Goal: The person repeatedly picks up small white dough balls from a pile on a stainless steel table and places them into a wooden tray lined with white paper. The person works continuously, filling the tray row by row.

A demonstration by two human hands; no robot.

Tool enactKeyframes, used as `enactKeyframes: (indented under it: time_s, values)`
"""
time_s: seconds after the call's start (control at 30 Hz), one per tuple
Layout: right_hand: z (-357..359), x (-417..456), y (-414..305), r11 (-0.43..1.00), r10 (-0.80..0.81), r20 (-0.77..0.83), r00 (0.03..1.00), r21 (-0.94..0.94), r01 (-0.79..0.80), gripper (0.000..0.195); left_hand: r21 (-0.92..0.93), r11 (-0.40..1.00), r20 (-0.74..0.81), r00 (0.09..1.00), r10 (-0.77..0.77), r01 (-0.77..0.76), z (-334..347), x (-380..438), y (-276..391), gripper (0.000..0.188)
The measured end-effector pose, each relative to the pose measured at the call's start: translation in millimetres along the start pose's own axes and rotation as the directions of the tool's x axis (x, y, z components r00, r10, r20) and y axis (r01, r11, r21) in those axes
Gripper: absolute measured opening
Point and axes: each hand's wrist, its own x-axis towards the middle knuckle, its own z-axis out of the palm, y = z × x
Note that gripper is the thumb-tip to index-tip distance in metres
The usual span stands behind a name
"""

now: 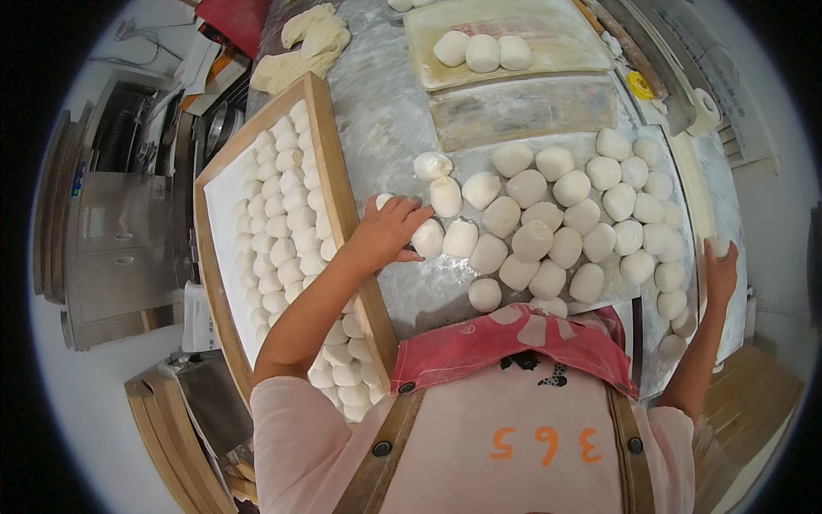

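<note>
My left hand [390, 230] reaches over the right rim of a wooden-framed tray [331, 157], palm down with fingers spread. A dough ball [427, 238] sits between its thumb and forefinger, touching or nearly so. Another dough ball [384, 200] shows partly at its far fingers; whether either is gripped is unclear. At the far right my right hand [722, 273] has thumb and fingers around a small pale dough piece [718, 247], beside a light belt-like strip [692, 186]. Between the hands, many smooth white dough balls [532, 240] lie on the floured metal table [379, 122], some stacked.
Rows of dough balls [282, 250] fill the tray. Behind are a lump of dough [314, 42], a pale board [565, 45] bearing three dough balls [483, 53], and a floured slab [523, 109]. A rolling pin [636, 54] and yellow ring [638, 85] lie far right.
</note>
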Motion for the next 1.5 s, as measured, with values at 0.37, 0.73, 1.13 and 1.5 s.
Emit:
enactKeyframes:
  time_s: [0.37,0.73,1.13,1.5]
  values:
    - [-9,12,-15,0.979,-0.158,0.121,0.980,-0.110,0.171,0.063,0.020,0.999,-0.005,0.999,0.046,-0.046,4,5,-1,0.083]
    - [5,41,-82,0.923,-0.379,0.107,0.919,0.114,0.368,0.071,-0.112,0.993,0.001,0.999,0.037,-0.037,3,11,-13,0.065]
    - [-32,17,-176,0.839,-0.489,0.082,0.868,0.314,0.444,0.046,-0.967,0.227,-0.065,0.744,-0.665,0.118,0,8,-53,0.045]
    - [-41,-209,-391,0.021,-0.988,-0.071,0.140,0.824,0.565,0.040,-0.853,-0.315,0.016,0.583,-0.812,-0.415,-4,-144,-64,0.059]
